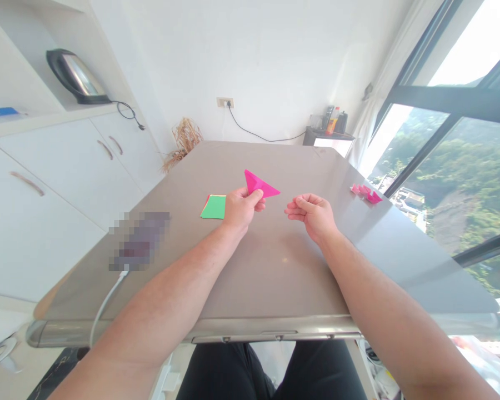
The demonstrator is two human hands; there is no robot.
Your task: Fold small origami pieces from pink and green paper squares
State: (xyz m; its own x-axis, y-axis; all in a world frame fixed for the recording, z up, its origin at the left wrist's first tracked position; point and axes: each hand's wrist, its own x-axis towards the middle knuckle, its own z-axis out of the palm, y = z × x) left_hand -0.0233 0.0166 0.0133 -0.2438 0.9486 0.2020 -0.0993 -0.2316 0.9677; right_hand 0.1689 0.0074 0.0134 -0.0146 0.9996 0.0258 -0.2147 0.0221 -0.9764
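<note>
My left hand [242, 208] pinches a bright pink folded paper triangle [254, 182] between thumb and fingers, held over the table. One point of the paper is directed right, towards my other hand. My right hand [312, 214] is a short way to the right, not touching the paper. Its fingers are loosely curved and slightly apart, and I see nothing in them. Partly behind my left hand lies a stack of square coloured paper [213, 206], green on top with red and yellow edges showing.
Several small pink folded paper pieces [365, 192] lie by the table's right edge. At the left, a blurred-out dark object [139, 241] has a white cable [108, 300] running over the front edge. Bottles [332, 121] stand on a small cabinet behind the grey-brown table [270, 278].
</note>
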